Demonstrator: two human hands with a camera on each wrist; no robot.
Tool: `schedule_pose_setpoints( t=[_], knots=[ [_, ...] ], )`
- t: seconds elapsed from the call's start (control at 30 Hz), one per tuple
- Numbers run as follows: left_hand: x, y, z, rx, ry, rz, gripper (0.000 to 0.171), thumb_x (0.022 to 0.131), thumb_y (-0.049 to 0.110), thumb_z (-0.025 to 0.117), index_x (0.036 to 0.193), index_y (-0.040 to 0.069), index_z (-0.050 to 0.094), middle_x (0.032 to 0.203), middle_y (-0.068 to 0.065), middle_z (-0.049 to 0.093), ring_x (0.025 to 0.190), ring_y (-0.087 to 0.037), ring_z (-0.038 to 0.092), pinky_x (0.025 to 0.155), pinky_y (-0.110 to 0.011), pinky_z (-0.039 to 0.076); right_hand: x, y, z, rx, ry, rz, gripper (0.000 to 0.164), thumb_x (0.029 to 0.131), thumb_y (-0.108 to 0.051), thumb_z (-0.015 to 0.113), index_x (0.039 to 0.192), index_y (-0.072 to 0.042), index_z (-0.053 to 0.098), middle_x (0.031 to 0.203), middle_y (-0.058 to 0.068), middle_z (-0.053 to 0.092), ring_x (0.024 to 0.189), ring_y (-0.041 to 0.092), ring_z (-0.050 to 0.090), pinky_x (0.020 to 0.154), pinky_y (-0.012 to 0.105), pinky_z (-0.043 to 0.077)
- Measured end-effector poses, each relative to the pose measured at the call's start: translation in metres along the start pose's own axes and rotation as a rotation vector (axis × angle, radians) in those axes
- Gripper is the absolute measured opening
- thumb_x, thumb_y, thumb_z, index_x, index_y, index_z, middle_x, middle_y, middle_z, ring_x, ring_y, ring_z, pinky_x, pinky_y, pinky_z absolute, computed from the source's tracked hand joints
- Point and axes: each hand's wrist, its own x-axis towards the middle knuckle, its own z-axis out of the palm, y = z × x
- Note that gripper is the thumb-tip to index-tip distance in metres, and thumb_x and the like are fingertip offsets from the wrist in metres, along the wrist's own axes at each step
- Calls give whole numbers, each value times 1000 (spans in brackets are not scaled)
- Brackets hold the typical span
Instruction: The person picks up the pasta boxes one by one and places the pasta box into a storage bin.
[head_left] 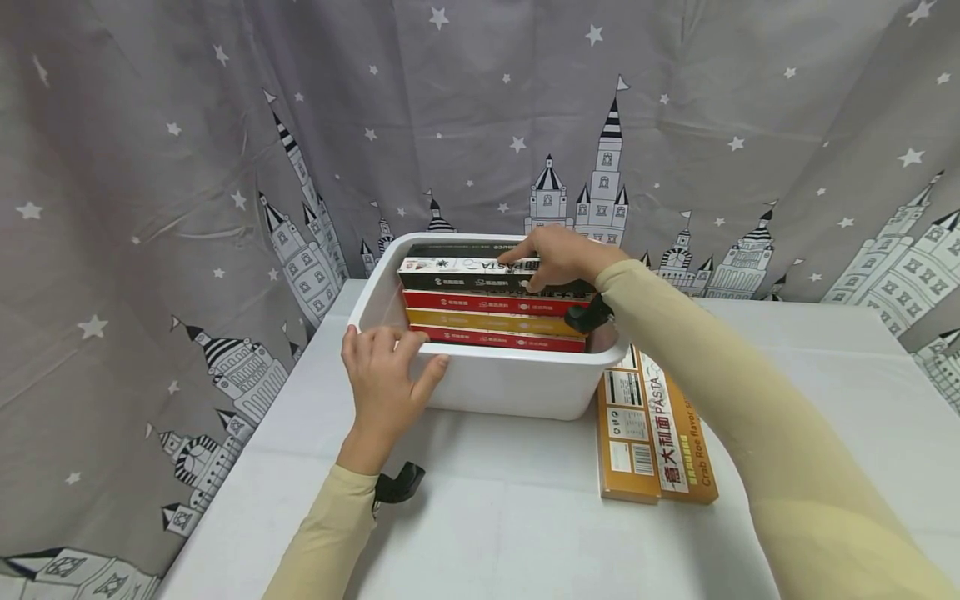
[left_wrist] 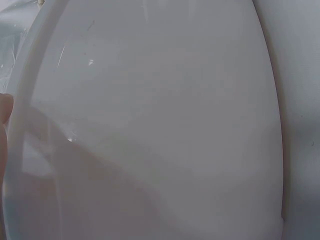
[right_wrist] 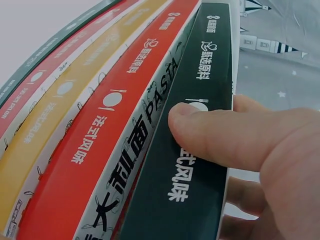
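Note:
A white plastic bin (head_left: 510,383) holds a row of pasta boxes standing on edge. My left hand (head_left: 386,375) grips the bin's near left rim, with the fingers over the edge and the thumb outside. Over the back of the row, my right hand (head_left: 562,254) pinches a dark green pasta box (head_left: 465,281), which sits higher than its neighbours. In the right wrist view the thumb presses on that box's narrow side (right_wrist: 202,75). Beside it stand red boxes (right_wrist: 107,120) and a yellow box (right_wrist: 60,95). The left wrist view shows mostly the bin's outer wall (left_wrist: 165,100).
Two orange-brown pasta boxes (head_left: 630,467) lie on the white table (head_left: 495,517) at the bin's front right, one partly over the other. A grey curtain (head_left: 450,108) with stars and castles hangs behind the table and along its left side.

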Motion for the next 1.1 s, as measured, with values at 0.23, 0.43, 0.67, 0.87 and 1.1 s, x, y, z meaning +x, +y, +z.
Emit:
schedule_pose_setpoints(
  t=[0.23, 0.43, 0.67, 0.87, 1.1],
  knots=[
    [0, 2, 1, 0, -8, 3, 78, 100, 71, 33, 101, 2, 69, 92, -19, 58, 100, -41, 49, 112, -75, 19, -1, 2, 7, 51, -18, 54, 67, 85, 0, 77, 145, -25, 58, 151, 7, 57, 93, 25, 58, 78, 31, 50],
    [1, 3, 0, -5, -12, 3, 77, 100, 70, 33, 101, 2, 69, 92, -19, 57, 100, -41, 49, 112, -75, 19, -3, -4, 9, -18, 11, 37, 70, 82, 3, 77, 144, -22, 59, 146, 11, 61, 94, 25, 52, 82, 34, 48],
    [0, 2, 1, -5, -13, 1, 78, 100, 71, 33, 100, 2, 69, 92, -19, 58, 100, -42, 49, 112, -75, 20, -6, -11, 7, -138, -18, 47, 70, 84, -8, 79, 148, -25, 55, 145, 19, 53, 131, 35, 46, 107, 47, 44],
    [-1, 0, 1, -6, -18, -2, 78, 100, 71, 33, 101, 2, 69, 93, -20, 58, 101, -42, 49, 112, -75, 19, -19, -22, -1, -210, -24, 52, 68, 91, -32, 75, 154, -28, 46, 151, 22, 45, 135, 38, 47, 109, 52, 46],
    [1, -1, 1, -11, -10, -7, 76, 100, 70, 33, 101, 2, 68, 93, -20, 58, 102, -43, 49, 112, -75, 19, -58, -21, -21, -270, 67, 50, 67, 95, -39, 70, 155, -24, 45, 155, 27, 42, 141, 45, 42, 115, 61, 38]
  ],
)
